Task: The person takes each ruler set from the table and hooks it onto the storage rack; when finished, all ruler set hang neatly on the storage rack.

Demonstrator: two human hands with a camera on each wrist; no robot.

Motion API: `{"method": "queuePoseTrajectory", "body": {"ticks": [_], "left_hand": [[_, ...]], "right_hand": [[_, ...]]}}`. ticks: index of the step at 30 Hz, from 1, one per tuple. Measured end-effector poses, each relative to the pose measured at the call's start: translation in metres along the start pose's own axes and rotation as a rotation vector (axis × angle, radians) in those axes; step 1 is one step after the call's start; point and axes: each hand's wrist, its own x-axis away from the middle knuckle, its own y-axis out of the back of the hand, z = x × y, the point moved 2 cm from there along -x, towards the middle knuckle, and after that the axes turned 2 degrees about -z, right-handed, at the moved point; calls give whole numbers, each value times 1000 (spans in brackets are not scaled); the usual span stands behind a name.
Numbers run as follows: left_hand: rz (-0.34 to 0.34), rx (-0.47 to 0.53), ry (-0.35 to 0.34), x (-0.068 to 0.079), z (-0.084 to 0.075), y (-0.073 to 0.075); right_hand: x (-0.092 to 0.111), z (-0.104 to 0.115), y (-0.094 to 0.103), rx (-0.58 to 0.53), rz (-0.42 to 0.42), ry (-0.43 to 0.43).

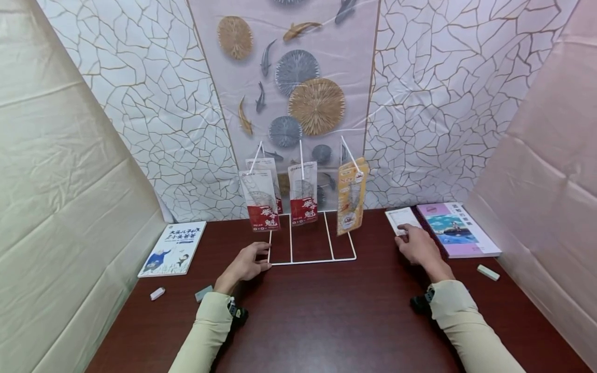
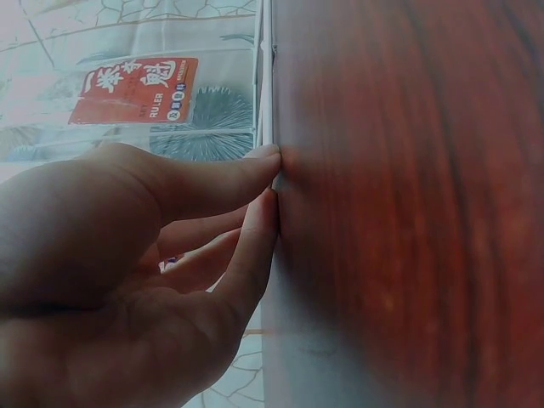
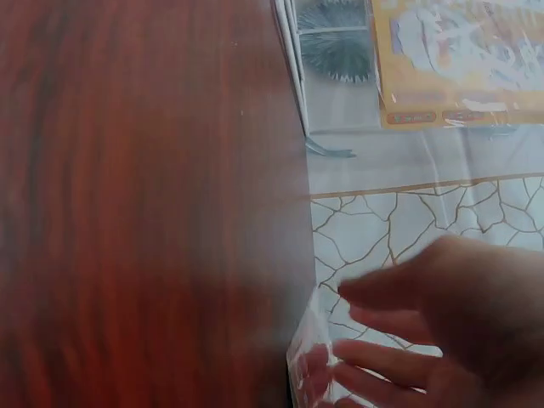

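Note:
A white wire display rack (image 1: 312,262) stands at the back middle of the table, with packets hanging from its hooks. Red-and-white ruler packets (image 1: 263,207) hang at its left and middle, and yellow packets (image 1: 351,199) at its right. My left hand (image 1: 244,263) pinches the rack's base wire near the front left corner, thumb and fingertip meeting at it in the left wrist view. On the right, my right hand (image 1: 420,248) reaches over a flat white packet (image 1: 396,217), fingertips at its clear plastic (image 3: 310,348) and the thumb apart from it.
A thick book with a blue cover picture (image 1: 450,230) lies right of the flat packet. On the left lies a white book (image 1: 172,248). Small erasers (image 1: 157,293) sit near both sides of the table (image 1: 326,321). Patterned cloth hangs behind, plain cloth at the sides.

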Motion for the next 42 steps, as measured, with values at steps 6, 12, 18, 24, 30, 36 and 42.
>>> {"method": "queuePoseTrajectory", "body": {"ticks": [6,12,18,24,30,36,42], "left_hand": [[-17,0,-18,1,1,0],[-14,-10,-23,1,4,-1],[-7,1,-17,1,6,-3],[-3,25,-18,1,6,-5],[4,22,-16,0,5,-5],[-4,-1,-20,-1,3,-3],[-10,15,-8,-2,3,0]], "right_hand": [[5,-3,5,78,-63,-96],[3,-8,2,-11,-62,-147],[0,-8,0,-117,-176,-147],[-1,-4,7,-245,-285,-154],[1,17,30,-429,-446,-135],[5,45,59,-594,-581,-84],[13,84,86,-842,-614,86]]}}
